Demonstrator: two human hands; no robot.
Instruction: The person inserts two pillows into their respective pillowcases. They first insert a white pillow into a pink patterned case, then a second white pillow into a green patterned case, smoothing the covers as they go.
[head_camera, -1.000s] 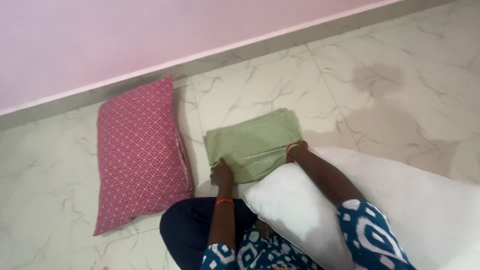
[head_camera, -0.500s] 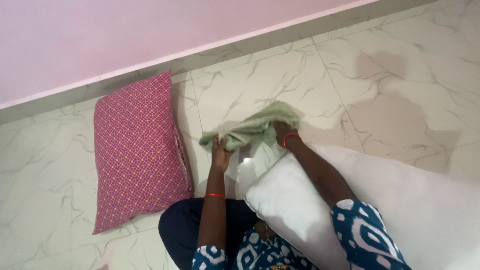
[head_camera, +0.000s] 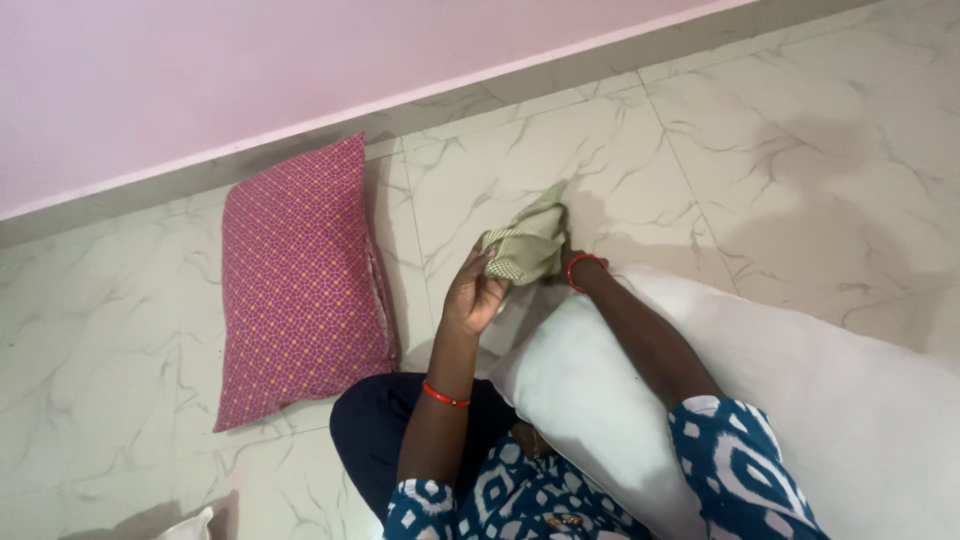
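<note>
Home room — marble-tile floor (head_camera: 800, 150), pink wall (head_camera: 200, 80), pillows (head_camera: 300, 280).

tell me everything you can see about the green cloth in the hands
The green cloth is a thin, soft-looking fabric, pale green with a fine dotted or checked print. It is bunched into a crumpled wad and lifted above the marble floor. The left hand grips its near end from below; the right hand, mostly hidden behind it, holds the other side. One corner points up toward the wall.

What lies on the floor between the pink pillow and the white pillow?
In the head view, only bare marble floor and the person's dark-clothed knee separate the pink pillow and the white pillow.
</note>
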